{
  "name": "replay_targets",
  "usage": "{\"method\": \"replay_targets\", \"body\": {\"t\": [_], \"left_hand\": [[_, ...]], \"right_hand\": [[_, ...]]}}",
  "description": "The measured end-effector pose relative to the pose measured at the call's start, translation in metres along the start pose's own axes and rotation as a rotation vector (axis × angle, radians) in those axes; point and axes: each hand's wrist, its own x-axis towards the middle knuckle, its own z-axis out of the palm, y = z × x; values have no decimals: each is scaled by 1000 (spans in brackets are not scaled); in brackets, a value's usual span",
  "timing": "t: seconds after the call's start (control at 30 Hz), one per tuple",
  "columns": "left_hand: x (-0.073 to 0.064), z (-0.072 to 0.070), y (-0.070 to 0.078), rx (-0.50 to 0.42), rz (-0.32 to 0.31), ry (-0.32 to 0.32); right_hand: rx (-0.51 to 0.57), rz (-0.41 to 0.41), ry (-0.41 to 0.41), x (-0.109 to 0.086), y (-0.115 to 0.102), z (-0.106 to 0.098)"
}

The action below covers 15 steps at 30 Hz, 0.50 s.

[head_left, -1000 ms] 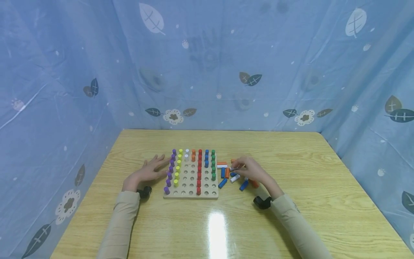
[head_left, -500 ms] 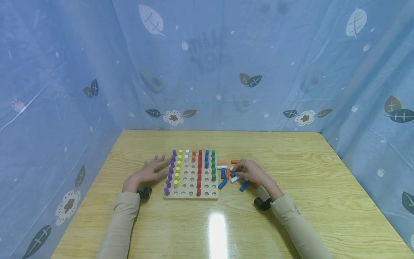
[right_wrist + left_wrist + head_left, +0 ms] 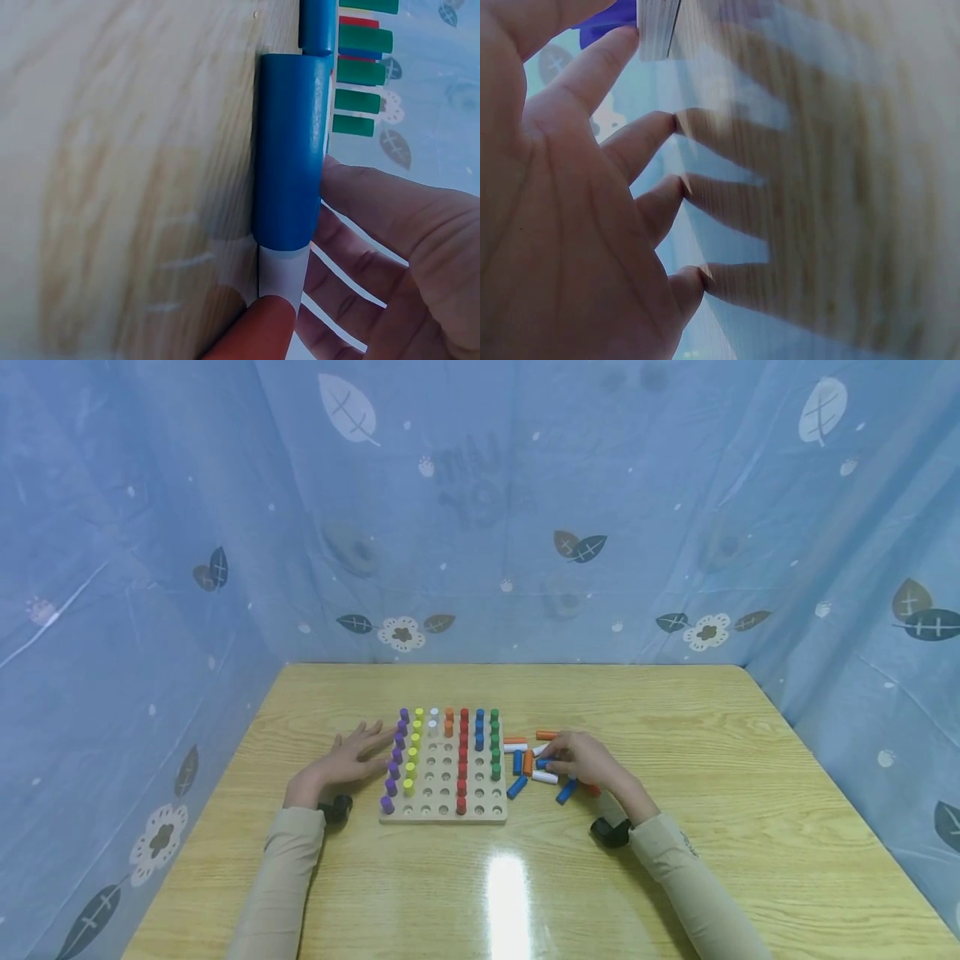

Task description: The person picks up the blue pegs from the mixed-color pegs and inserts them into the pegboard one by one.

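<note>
Rests left hand (image 3: 347,758), with fingers spread wide, at left side of beige wooden pegboard (image 3: 444,817). Has right hand (image 3: 588,759), with fingers bent, at smooth, cylindrical blue peg (image 3: 543,763), lying right of board among orange pegs (image 3: 528,763) and white pegs (image 3: 545,777); cannot tell whether pinched.

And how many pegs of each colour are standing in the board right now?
Purple pegs: 7
Yellow pegs: 6
White pegs: 2
Orange pegs: 2
Red pegs: 7
Blue pegs: 3
Green pegs: 5
Total: 32
</note>
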Motion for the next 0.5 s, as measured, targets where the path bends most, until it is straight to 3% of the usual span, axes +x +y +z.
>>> {"method": "replay_targets", "body": {"t": [0.5], "left_hand": [[-1, 0, 2, 0, 10, 4]], "right_hand": [[122, -1, 23, 1, 1, -4]]}}
